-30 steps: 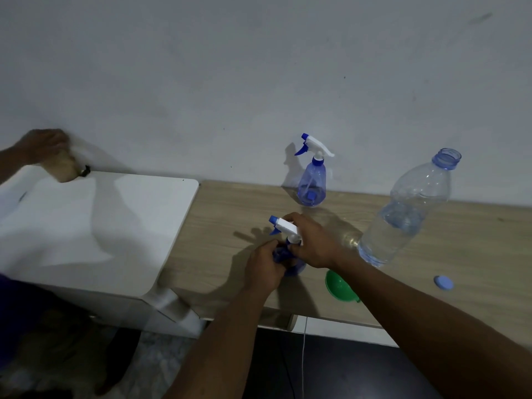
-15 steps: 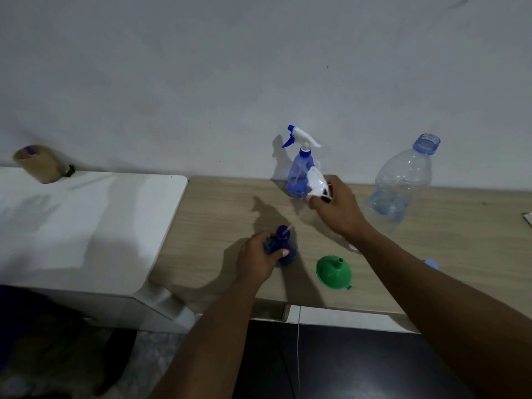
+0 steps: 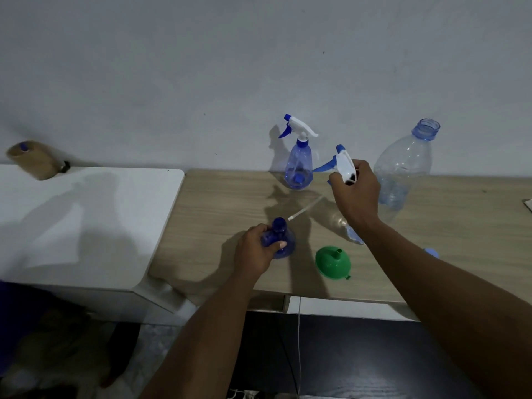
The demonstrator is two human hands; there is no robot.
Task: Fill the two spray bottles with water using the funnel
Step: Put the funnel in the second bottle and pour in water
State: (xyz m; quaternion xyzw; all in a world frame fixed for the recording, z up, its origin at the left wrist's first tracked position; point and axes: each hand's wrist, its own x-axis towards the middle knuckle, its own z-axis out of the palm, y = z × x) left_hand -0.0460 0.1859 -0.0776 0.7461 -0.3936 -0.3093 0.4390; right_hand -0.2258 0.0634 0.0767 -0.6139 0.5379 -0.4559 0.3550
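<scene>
Left hand fingers curl round the uncapped spray bottle on the tabletop, frame centre. Right hand fingers grip its trigger head, seated a second ago, now lifted up-right.

Head view, looking down, close above table

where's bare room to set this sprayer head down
Bare wood lies left of the open bottle, up to the white top, and on the right past the water bottle. Crowded between the back spray bottle, funnel and water bottle.
</scene>
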